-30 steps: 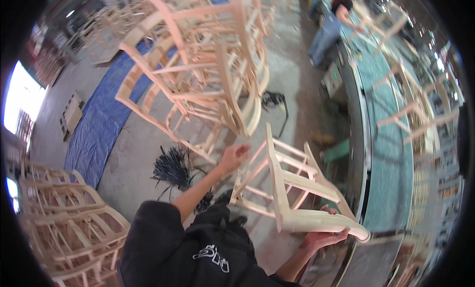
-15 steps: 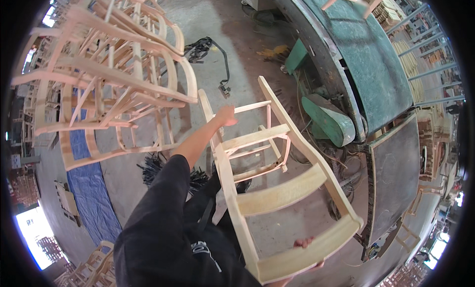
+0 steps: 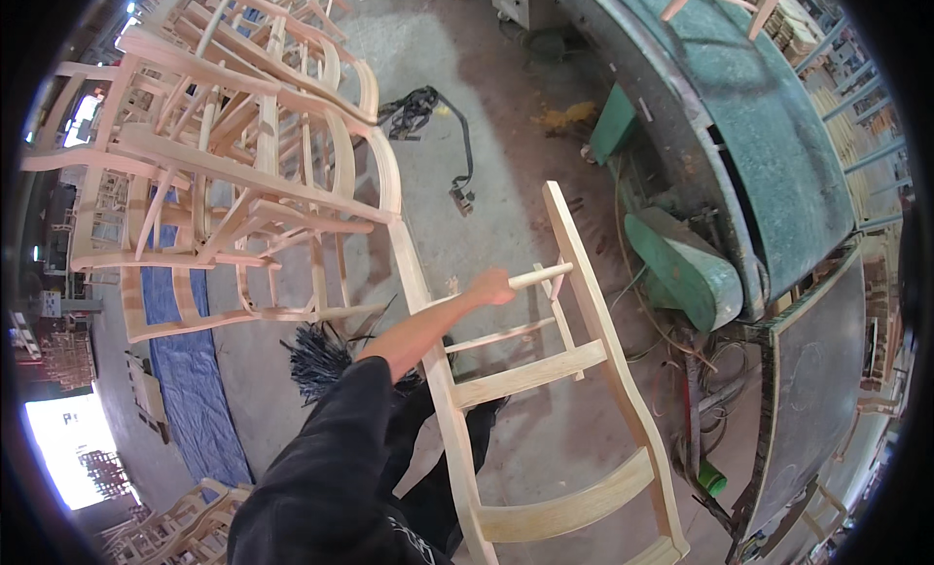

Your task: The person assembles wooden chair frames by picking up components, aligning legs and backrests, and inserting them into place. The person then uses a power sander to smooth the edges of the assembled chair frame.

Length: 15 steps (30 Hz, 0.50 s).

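In the head view, our left hand (image 3: 489,287) wraps around one rung (image 3: 545,274) of one wooden chair frame (image 3: 530,374), two side posts (image 3: 592,307) flanking it; our right hand we cannot tell. Leftward lies one black bundle (image 3: 321,363).

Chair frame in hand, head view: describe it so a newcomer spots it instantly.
Find the long green-topped table curving down the right side. Left of its near end, around lower centre, is a pale wooden chair frame with a curved back slat low in the picture. Unlike the stacked chairs at upper left, it has the left hand gripping a rung.
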Tool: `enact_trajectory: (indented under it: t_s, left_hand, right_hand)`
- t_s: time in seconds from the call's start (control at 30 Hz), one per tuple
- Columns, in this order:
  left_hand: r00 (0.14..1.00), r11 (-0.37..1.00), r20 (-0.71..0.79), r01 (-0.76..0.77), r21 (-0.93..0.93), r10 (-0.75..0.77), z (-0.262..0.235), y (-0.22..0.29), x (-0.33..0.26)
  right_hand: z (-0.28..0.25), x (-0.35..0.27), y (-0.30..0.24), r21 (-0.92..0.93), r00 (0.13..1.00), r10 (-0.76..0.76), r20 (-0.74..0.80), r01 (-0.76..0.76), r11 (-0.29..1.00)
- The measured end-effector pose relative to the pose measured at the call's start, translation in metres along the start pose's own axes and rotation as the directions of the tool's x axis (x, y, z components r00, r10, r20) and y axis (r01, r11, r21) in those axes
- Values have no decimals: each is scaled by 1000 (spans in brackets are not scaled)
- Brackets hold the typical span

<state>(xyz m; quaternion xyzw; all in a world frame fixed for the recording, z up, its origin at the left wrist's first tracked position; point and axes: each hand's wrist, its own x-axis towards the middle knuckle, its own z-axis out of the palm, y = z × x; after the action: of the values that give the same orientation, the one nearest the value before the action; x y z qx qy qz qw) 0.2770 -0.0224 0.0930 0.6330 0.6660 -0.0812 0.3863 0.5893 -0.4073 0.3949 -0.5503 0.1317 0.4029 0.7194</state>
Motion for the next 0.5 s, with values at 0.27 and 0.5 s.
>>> enact_trajectory:
  t_s: [0.27,0.5]
  left_hand:
    - [873,943,-363,-273,192,327,-295,143,-173]
    - [499,802,-628,-357,479,597,-577,248,-387]
  right_hand:
    - [-23,6,-45,4,996,38,75,-39,999]
    - [16,67,-53,-159,976,-21,217,57,986]
